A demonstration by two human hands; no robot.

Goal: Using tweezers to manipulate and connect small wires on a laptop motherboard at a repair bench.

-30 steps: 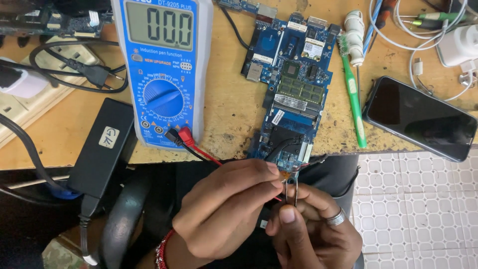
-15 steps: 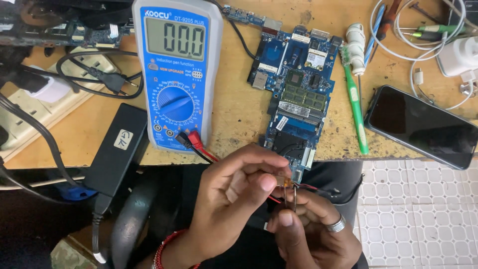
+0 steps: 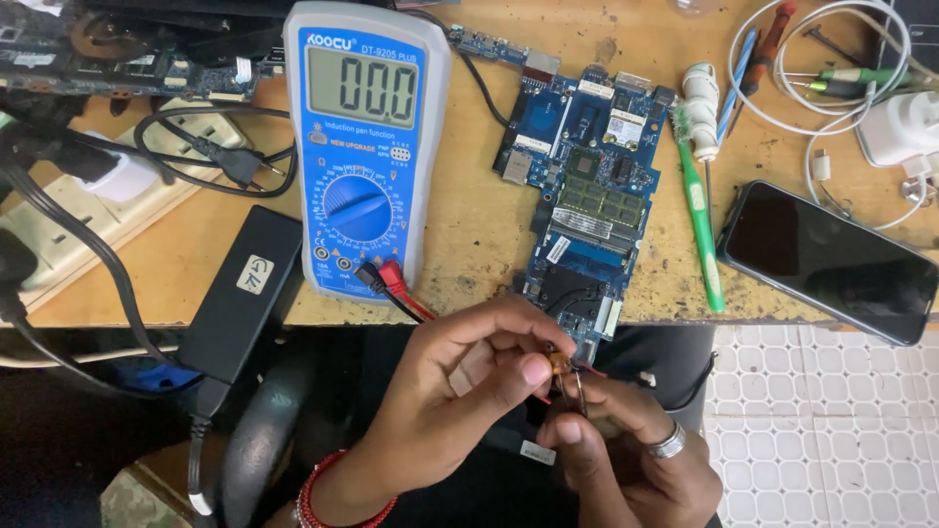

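Head view looks down on both hands held close together just below the near edge of the wooden worktop (image 3: 479, 235). Left hand (image 3: 460, 401), with a red band at the wrist, has its grip pinched together on a small orange component (image 3: 559, 364), thumb and forefinger pressing it from the side. Right hand (image 3: 626, 445), wearing a silver ring, has its fingers closed on thin metal probe tips (image 3: 577, 391) that stand upright and touch the component; a bit of red lead shows beside them. Red and black leads (image 3: 396, 288) run from the hands up to the sockets of a blue digital multimeter (image 3: 367, 147) lying flat on the worktop. Just beyond the hands a blue circuit board (image 3: 587, 186) lies near the edge. A green toothbrush (image 3: 699, 215) lies beside the board, and a black phone (image 3: 827, 259) rests further right. A black power adapter (image 3: 245, 293) sits at the left of the multimeter.
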